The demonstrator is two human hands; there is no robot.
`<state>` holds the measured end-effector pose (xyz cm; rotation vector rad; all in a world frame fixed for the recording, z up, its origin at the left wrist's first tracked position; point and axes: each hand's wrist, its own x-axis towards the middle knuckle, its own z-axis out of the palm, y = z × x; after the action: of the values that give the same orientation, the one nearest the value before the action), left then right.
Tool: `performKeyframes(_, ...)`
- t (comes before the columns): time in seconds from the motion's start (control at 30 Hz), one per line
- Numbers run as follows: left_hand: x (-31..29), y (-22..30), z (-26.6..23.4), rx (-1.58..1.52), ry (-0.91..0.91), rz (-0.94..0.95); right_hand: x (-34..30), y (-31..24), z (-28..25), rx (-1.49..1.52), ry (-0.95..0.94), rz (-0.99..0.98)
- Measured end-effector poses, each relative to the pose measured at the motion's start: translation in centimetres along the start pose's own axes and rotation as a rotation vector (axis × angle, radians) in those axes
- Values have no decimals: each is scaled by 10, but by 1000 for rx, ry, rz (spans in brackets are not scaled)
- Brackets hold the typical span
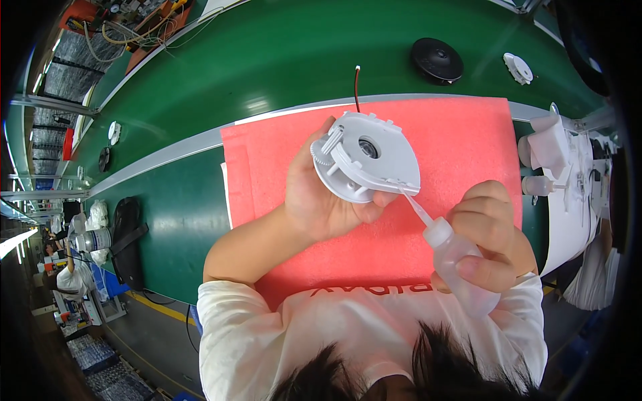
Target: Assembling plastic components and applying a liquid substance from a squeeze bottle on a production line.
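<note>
My left hand [321,200] is closed round a white plastic housing [394,157], held tilted above the pink foam mat [461,144]. The housing has a round opening with a dark, shiny part inside and a small white gear at its left side. A thin red-and-black wire [357,90] with a white connector sticks up behind it. In my right hand [488,234] is a translucent squeeze bottle [465,267], tilted so that its narrow nozzle points up and left. The nozzle's tip meets the lower right edge of the housing; whether liquid comes out I cannot tell.
Beyond the mat runs a green conveyor [287,63], carrying a black round part [437,60] and a white part [518,68]. Another small bottle [537,186] stands at the right. On the left, a black bag [127,240] lies near a clear jar [93,240]. Another person [73,277] is far left.
</note>
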<state>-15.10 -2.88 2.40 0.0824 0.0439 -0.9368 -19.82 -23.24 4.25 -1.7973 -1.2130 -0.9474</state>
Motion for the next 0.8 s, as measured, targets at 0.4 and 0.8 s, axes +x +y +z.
performKeyframes(0.4, -3, 2, -6, -95, -160, 9, -2, 2, -3, 60, -43, 4)
performKeyframes(0.8, 0, 1, -7, -175, -174, 30, -6, 0, -12, 546, 121, 315)
